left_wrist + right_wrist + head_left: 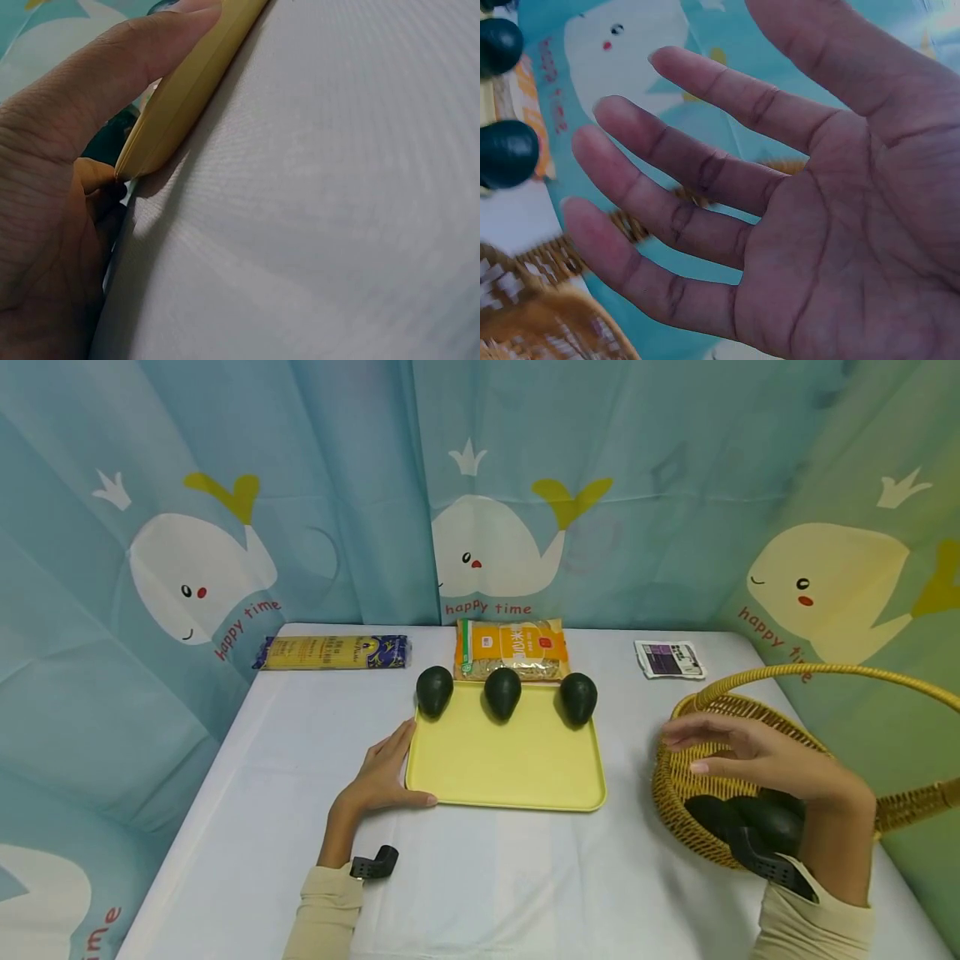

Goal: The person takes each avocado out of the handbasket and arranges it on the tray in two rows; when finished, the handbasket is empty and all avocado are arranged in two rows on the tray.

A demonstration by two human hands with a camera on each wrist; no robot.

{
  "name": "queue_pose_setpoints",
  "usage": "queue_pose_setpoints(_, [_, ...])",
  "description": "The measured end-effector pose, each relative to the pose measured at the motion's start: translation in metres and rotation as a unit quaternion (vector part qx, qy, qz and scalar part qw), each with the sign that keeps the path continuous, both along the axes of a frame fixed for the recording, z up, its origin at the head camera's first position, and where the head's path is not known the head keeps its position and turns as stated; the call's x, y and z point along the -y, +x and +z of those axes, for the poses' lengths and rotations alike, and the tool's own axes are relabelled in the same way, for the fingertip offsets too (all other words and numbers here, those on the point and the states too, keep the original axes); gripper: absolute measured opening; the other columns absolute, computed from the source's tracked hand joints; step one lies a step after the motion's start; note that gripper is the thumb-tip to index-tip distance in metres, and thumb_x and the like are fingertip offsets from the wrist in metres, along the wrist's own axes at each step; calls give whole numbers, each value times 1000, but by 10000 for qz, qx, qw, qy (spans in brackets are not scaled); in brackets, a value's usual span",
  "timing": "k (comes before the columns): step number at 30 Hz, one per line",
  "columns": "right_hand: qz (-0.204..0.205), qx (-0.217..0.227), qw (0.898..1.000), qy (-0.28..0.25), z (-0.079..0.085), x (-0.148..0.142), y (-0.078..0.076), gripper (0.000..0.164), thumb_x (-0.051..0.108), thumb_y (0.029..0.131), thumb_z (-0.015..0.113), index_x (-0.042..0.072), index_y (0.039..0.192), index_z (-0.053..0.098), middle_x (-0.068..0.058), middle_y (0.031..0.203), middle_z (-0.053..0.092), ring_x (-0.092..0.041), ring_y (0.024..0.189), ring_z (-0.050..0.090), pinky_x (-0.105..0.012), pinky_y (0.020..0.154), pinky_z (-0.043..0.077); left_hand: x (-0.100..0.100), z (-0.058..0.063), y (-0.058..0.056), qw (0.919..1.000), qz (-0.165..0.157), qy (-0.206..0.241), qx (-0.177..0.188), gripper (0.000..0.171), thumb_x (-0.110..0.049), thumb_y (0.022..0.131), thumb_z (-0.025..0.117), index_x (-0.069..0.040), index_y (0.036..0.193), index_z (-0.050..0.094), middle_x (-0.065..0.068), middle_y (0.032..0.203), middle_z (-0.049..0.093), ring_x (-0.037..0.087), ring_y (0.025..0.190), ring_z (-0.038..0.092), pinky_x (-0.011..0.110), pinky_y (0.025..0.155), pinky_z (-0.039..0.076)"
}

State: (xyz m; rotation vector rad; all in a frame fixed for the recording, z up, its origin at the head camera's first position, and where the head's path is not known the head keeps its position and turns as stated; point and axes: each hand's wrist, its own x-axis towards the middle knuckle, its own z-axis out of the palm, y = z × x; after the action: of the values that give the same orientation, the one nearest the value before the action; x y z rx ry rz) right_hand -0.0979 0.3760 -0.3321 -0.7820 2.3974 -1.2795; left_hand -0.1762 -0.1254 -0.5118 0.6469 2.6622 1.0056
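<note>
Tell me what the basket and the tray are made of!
The basket looks woven from wicker, or a plastic imitation, slightly shiny: its strands cross over and under. The tray seems smooth, dull plastic, from its even yellow and rounded corners, but painted metal is possible.

Both arms enter from the lower edge of the head view, in beige sleeves (326, 906). The left hand (381, 781) has its fingers (393, 747) extended forward, close together, and its thumb (411, 797) stretched rightward at a wide angle. The right hand (750, 756) is raised and turned leftward at the wrist (847, 802); in the right wrist view, the palm (832, 240) is exposed, the four fingers (705, 165) spread and slightly flexed.
</note>
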Motion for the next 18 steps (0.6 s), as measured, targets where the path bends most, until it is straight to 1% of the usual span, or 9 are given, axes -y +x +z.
queue_pose_setpoints(3, [-86,-187,9998,-16,1,-12,5,40,-13,92,53,-5,131,50,-11,127,59,-8,115,61,-18,88,52,0,-1,0,10000,12,-16,-10,133,-58,62,83,-6,158,6,15,165,10,33,151,16,57,117,17])
queue_pose_setpoints(5, [-204,-251,9995,-2,1,-19,9,42,-14,92,52,-4,133,49,-11,127,59,-8,114,61,-17,86,52,0,-1,0,10000,13,-40,-4,134,-59,61,83,-7,158,6,14,165,10,33,151,16,57,117,17])
queue_pose_setpoints(8, [-439,-166,9989,-19,1,-31,13,45,-15,93,48,-6,138,43,-6,130,59,-6,116,60,-19,84,54,0,-1,1,10000,12,-63,8,134,-59,61,82,-8,158,5,14,165,9,32,151,15,56,117,17])
queue_pose_setpoints(10, [-663,-93,9977,36,1,-38,16,46,-13,95,46,-5,140,41,0,131,59,-4,117,59,-21,82,55,0,0,1,10000,-5,-53,-13,133,-59,62,82,-7,158,5,15,165,10,33,151,16,57,117,17])
queue_pose_setpoints(13, [-842,-189,9961,161,0,-47,17,46,-12,97,44,-5,142,39,1,132,59,-3,118,58,-21,81,55,0,0,0,10000,-21,-67,-35,133,-58,63,82,-7,158,5,15,165,10,33,151,16,56,117,17])
queue_pose_setpoints(15, [-1020,-262,9940,287,-1,-52,17,44,-10,98,43,-3,142,41,2,131,59,-3,117,59,-21,80,54,0,0,0,9999,-31,-77,-60,133,-58,63,82,-6,158,5,15,165,10,33,151,16,56,117,18])
queue_pose_setpoints(18, [-1346,-241,9899,382,-4,-58,15,42,-7,99,44,-1,141,42,5,130,60,-1,116,59,-19,80,53,1,-1,-1,9999,-38,-95,-80,133,-58,62,82,-5,157,5,16,165,10,33,151,16,56,117,17])
